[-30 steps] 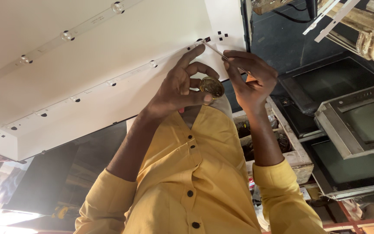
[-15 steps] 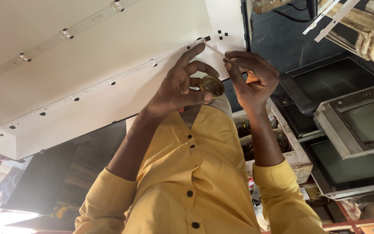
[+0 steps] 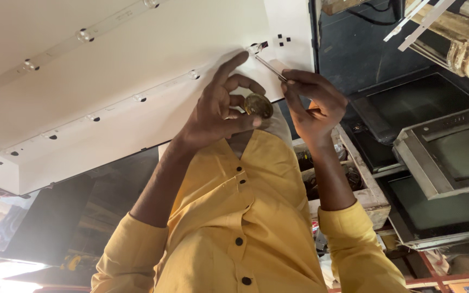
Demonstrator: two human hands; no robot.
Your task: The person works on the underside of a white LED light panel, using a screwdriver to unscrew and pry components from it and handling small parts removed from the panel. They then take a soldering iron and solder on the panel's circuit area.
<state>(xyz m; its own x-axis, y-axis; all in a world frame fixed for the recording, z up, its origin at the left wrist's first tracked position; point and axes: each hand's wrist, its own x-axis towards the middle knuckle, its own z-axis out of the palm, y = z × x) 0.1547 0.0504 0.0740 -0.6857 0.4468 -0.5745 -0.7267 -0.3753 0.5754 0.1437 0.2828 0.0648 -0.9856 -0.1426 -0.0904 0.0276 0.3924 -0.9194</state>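
Note:
A large white backlight panel [image 3: 137,59] with rows of small clear lenses lies in front of me. My left hand [image 3: 215,111] pinches a small round brass-coloured tin [image 3: 259,106] between thumb and fingers, its forefinger stretched toward the panel's corner. My right hand [image 3: 313,103] grips a thin metal tool [image 3: 270,66]. The tool's tip rests at a lens [image 3: 255,49] near the panel's right edge, beside some small black square holes. Yellow sleeves cover both arms from the elbow down.
Old tube television sets [image 3: 451,157] are stacked at the right. A worn wooden crate [image 3: 365,190] of parts sits beside my right forearm. A dark flat screen [image 3: 55,222] lies at the lower left, under the panel's edge.
Both hands stay almost in place. The thin tool's tip has shifted slightly toward the lens at the panel's corner.

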